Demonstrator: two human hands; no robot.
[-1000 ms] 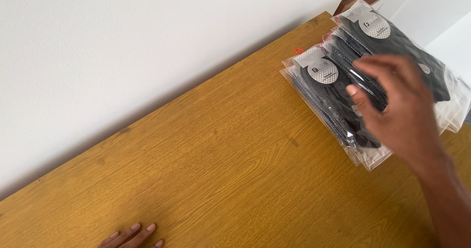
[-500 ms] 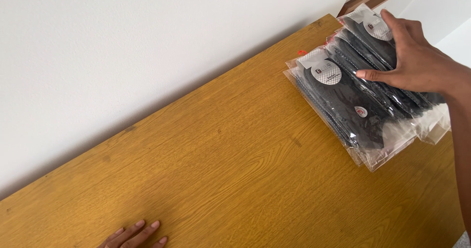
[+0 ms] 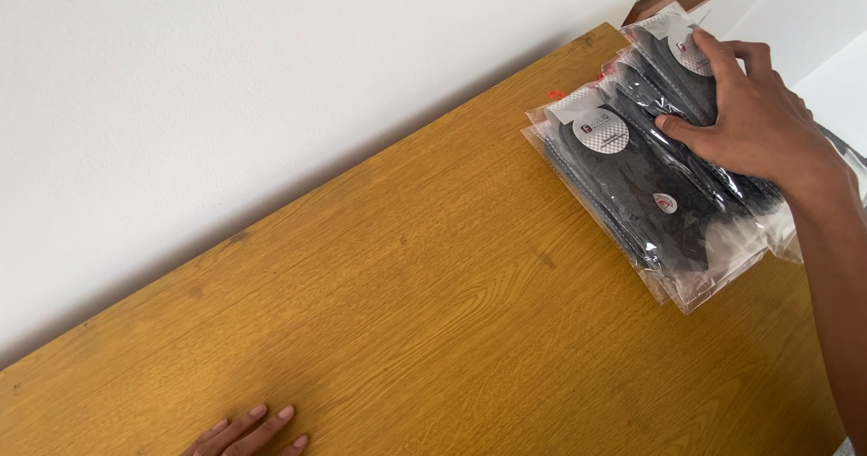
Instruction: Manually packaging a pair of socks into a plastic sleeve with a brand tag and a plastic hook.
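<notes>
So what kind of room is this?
Hard to say for sure: probably a plain room at home or a small packing spot. A wooden table stands against a bare white wall, with clear packets of dark garments stacked under the right hand.

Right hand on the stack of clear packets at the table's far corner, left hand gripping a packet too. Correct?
Not quite. The left hand holds nothing; its fingers lie flat on the wooden table at the near edge. The head view shows the right hand on the packets as stated.
</notes>
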